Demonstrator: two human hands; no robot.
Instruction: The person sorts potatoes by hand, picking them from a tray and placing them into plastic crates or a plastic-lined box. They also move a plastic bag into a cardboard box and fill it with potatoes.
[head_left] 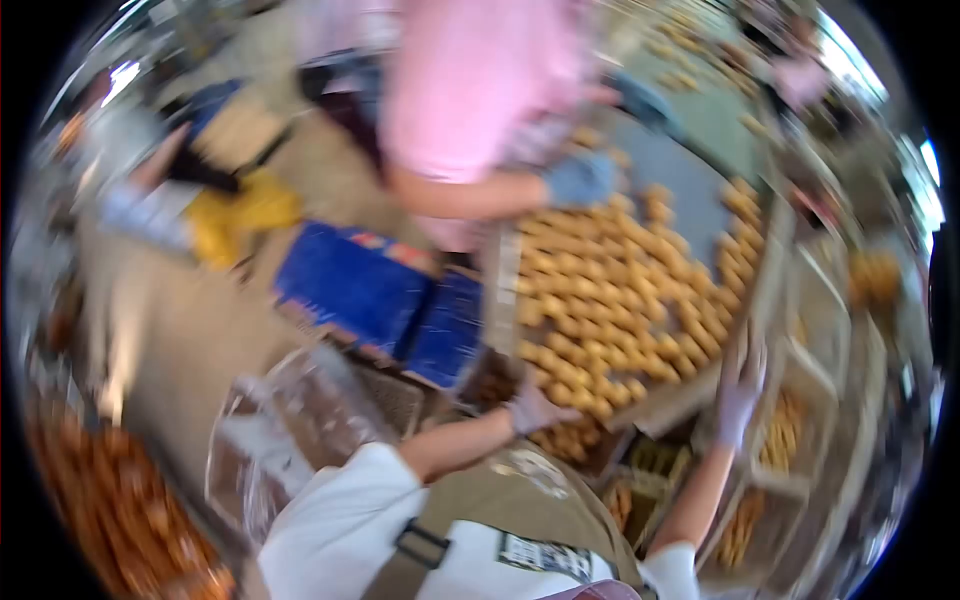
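Note:
Many round, yellow-tan pieces, perhaps potatoes [610,290], lie packed together on a sorting table [690,160]. At the table's near left corner is my left hand [537,408], gloved, with its fingers apart beside the nearest round pieces; I see nothing held in it. My right hand [742,385], also in a pale glove, is stretched out with spread fingers along the wooden rim [690,393] at the table's right side. It holds nothing. Motion blur hides whether either hand touches what is beside it.
Across the table a co-worker in a pink shirt [480,90] reaches over with a blue-gloved hand [580,180]. Blue crates [350,285] and a plastic-lined box [290,430] stand at left. Wooden bins [800,400] line the right. Long orange-brown items [120,510] are heaped lower left.

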